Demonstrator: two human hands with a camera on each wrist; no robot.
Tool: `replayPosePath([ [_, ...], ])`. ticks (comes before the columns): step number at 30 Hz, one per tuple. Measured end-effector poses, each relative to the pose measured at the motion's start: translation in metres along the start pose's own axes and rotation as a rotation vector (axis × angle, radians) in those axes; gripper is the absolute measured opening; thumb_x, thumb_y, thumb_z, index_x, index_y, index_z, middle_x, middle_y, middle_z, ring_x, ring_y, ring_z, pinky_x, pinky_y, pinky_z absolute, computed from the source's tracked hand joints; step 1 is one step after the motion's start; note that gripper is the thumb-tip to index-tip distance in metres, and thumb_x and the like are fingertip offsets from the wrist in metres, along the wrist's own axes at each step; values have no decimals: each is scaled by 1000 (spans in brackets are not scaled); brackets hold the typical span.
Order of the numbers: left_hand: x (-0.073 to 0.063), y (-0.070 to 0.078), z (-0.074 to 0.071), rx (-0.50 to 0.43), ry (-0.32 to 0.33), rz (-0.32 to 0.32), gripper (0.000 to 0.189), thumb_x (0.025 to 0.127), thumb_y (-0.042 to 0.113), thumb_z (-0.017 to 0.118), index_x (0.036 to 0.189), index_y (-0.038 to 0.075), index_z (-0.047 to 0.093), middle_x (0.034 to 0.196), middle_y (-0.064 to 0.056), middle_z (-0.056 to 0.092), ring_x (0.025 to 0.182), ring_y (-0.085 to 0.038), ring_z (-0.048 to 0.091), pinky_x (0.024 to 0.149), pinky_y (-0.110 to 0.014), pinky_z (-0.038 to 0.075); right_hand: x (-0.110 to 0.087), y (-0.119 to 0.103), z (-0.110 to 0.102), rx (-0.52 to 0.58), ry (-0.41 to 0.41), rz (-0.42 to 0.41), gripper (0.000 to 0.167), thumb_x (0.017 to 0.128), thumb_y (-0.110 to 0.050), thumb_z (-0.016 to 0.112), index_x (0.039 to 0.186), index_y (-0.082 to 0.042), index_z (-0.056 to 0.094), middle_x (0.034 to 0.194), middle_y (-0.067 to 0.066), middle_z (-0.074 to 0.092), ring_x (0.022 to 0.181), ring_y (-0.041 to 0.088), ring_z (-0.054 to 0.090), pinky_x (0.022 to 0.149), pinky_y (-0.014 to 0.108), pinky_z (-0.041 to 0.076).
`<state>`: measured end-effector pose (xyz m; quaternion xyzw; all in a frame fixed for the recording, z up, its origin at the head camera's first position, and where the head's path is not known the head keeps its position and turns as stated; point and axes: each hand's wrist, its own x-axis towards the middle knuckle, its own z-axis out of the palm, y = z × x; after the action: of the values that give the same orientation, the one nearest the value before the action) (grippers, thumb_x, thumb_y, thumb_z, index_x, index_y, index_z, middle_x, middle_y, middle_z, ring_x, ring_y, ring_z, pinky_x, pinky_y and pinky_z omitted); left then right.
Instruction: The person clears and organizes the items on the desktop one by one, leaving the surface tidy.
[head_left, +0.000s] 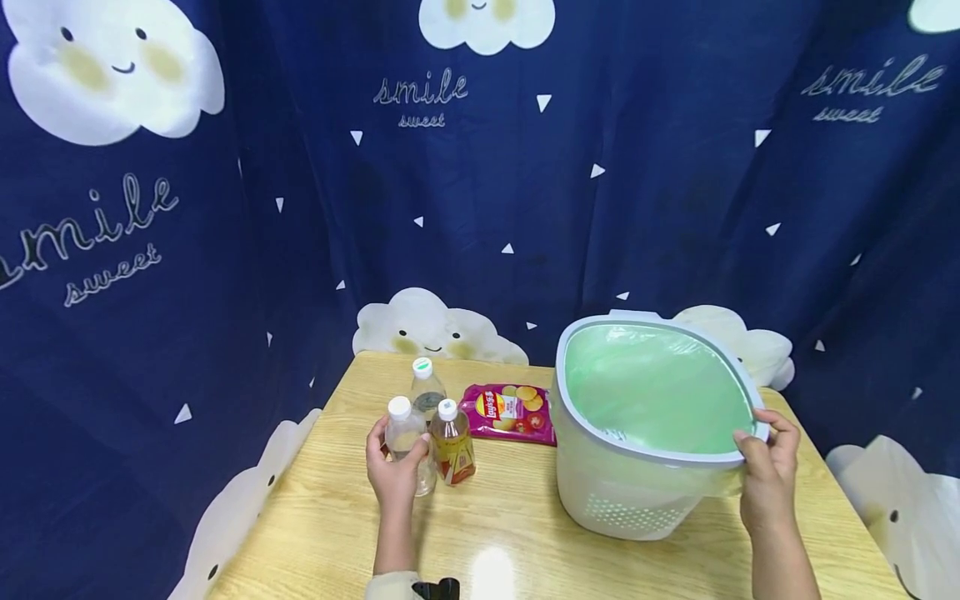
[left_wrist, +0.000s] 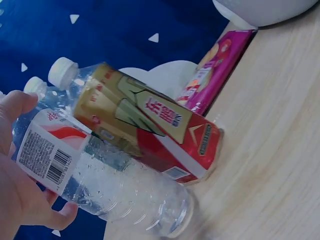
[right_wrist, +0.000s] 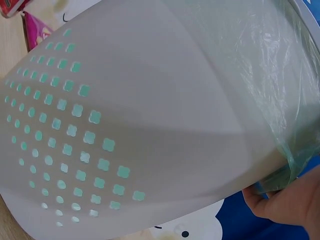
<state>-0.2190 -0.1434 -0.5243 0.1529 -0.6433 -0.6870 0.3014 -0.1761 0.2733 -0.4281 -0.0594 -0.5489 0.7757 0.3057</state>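
Note:
My left hand point(head_left: 396, 473) is around a clear plastic bottle point(head_left: 406, 433), thumb on its right side and fingers on its left. In the left wrist view this bottle point(left_wrist: 125, 182) shows a white label with a barcode and looks drained of liquid. Close beside it stands a drink bottle point(head_left: 454, 450) with a gold and red label and a white cap. Another clear bottle point(head_left: 427, 387) is just behind, partly hidden. With my right hand point(head_left: 771, 471) I grip the right rim of a pale trash bin point(head_left: 630, 492), lined with a green plastic bag point(head_left: 652, 383).
A magenta chip bag point(head_left: 508, 412) lies flat behind the bottles, its right end against the bin. All of it is on a light wooden table point(head_left: 315, 517). A dark blue curtain point(head_left: 465, 192) with clouds hangs behind the far edge.

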Motion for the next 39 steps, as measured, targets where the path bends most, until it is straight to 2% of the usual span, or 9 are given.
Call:
replayPosePath([
  [10, -2, 11, -4, 41, -6, -11, 71, 65, 4, 81, 128, 12, 50, 116, -11, 52, 102, -27, 46, 84, -43, 36, 0, -2, -1, -27, -2, 21, 36, 87, 10, 36, 112, -15, 43, 104, 17, 36, 74, 8, 55, 59, 14, 46],
  [15, -5, 27, -9, 99, -19, -3, 71, 64, 2, 81, 127, 12, 51, 114, -13, 54, 100, -29, 48, 82, -45, 38, -1, -3, -4, -24, -8, 20, 36, 87, 10, 36, 112, -15, 43, 104, 17, 34, 76, 8, 55, 60, 13, 46],
  [25, -10, 59, -15, 135, -54, 1, 70, 65, 4, 80, 128, 12, 51, 114, -14, 54, 100, -31, 49, 80, -44, 39, 1, 1, -1, -12, -12, 18, 37, 87, 11, 36, 114, -15, 43, 103, 17, 34, 77, 9, 54, 59, 14, 46],
  [29, -10, 69, -16, 136, -69, 0, 71, 65, 6, 81, 129, 13, 51, 115, -14, 54, 101, -28, 49, 80, -43, 39, 1, 1, 0, -7, -6, 16, 37, 87, 11, 36, 113, -14, 44, 102, 17, 36, 77, 10, 54, 60, 14, 46],
  [35, -11, 86, -15, 118, -77, -11, 71, 65, -1, 78, 129, 9, 50, 115, -15, 55, 100, -29, 49, 81, -42, 40, 1, 0, 0, -9, -2, 18, 37, 87, 11, 36, 113, -14, 44, 103, 16, 36, 77, 10, 54, 60, 14, 46],
  [39, -10, 96, -15, 108, -81, 18, 70, 65, -2, 78, 128, 8, 50, 113, -15, 55, 99, -28, 49, 79, -40, 41, 1, 0, 0, -14, -5, 17, 37, 87, 11, 36, 113, -15, 43, 102, 16, 36, 76, 9, 55, 60, 14, 46],
])
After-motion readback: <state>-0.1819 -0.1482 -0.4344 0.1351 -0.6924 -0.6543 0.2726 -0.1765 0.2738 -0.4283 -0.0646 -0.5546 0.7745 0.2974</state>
